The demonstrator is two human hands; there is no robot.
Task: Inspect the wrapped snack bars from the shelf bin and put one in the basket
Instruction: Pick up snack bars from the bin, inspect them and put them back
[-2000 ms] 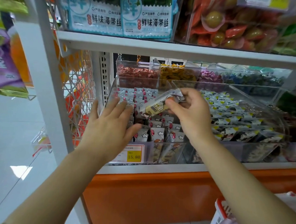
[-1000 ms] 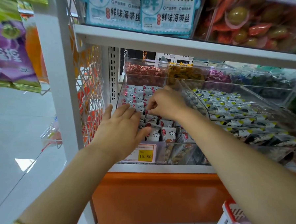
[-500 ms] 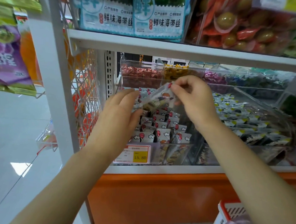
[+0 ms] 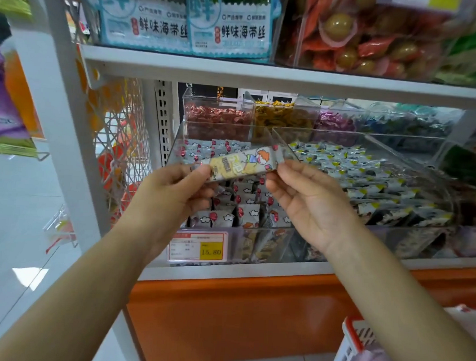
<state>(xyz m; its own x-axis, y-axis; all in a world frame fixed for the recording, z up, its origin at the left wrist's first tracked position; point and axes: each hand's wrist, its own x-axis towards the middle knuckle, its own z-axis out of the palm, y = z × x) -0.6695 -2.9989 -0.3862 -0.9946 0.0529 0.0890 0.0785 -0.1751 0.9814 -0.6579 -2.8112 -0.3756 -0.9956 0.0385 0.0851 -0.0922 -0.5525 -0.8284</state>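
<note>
A wrapped snack bar (image 4: 242, 164) with a cartoon figure on its clear wrapper is held level in front of the shelf. My left hand (image 4: 172, 196) pinches its left end and my right hand (image 4: 307, 200) pinches its right end. Behind and below it stands the clear shelf bin (image 4: 178, 138) full of several more bars in red-and-white wrappers (image 4: 246, 211). The basket (image 4: 352, 349), white with a red rim, shows at the lower right corner, partly behind my right forearm.
A neighbouring clear bin (image 4: 396, 188) holds black-and-yellow wrapped snacks. Candy bins (image 4: 218, 118) stand at the back. An upper shelf (image 4: 264, 71) carries seaweed packs. A yellow price tag (image 4: 200, 247) sits on the bin front. The white upright (image 4: 76, 144) and a wire rack stand left.
My right hand put one bar back into the bin, picked another and lifted it. My left hand rose from the bin edge and now pinches the bar's left end.
</note>
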